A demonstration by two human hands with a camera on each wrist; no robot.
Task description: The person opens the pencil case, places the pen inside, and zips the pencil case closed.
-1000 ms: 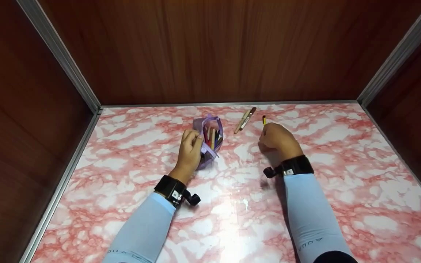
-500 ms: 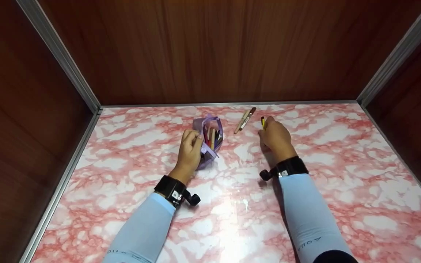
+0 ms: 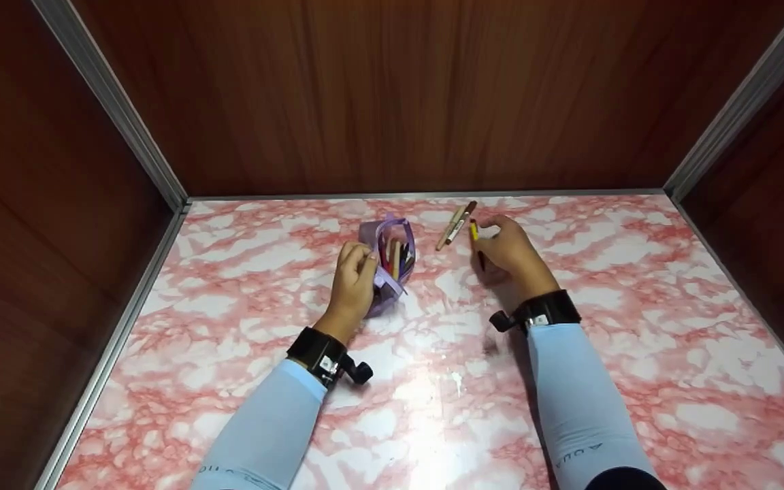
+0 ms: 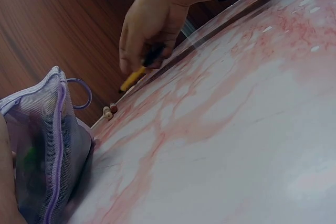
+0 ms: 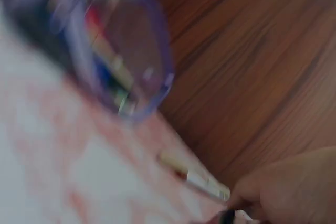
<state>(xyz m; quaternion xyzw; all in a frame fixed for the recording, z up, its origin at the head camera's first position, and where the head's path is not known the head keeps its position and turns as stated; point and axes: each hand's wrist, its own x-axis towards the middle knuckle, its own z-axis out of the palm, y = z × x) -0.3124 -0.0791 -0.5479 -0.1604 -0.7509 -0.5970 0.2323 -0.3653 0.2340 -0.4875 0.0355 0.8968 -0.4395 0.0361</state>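
Observation:
A purple mesh pencil case (image 3: 370, 233) lies unzipped on the table, with several pens and markers (image 3: 396, 257) inside it. My left hand (image 3: 354, 275) grips the case's near-left edge by its opening. To the right of the case, my right hand (image 3: 511, 250) pinches a yellow pen with dark ends (image 3: 474, 231). In the left wrist view that yellow pen (image 4: 133, 79) slants downward from the fingers, above the table. The right wrist view is blurred, with the case's opening (image 5: 167, 80) at upper left and only part of the right hand (image 5: 294, 187) visible.
Two markers, one tan (image 3: 448, 235) and one brown and white (image 3: 461, 222), lie side by side between the case and my right hand. Wood-grain panels (image 3: 392, 95) with grey metal edging enclose the red-and-white marbled table (image 3: 378, 435) at the back and sides.
My right hand has turned, and the yellow pen in it has shifted left toward the two markers, showing more of its length. My left hand and the case have stayed put.

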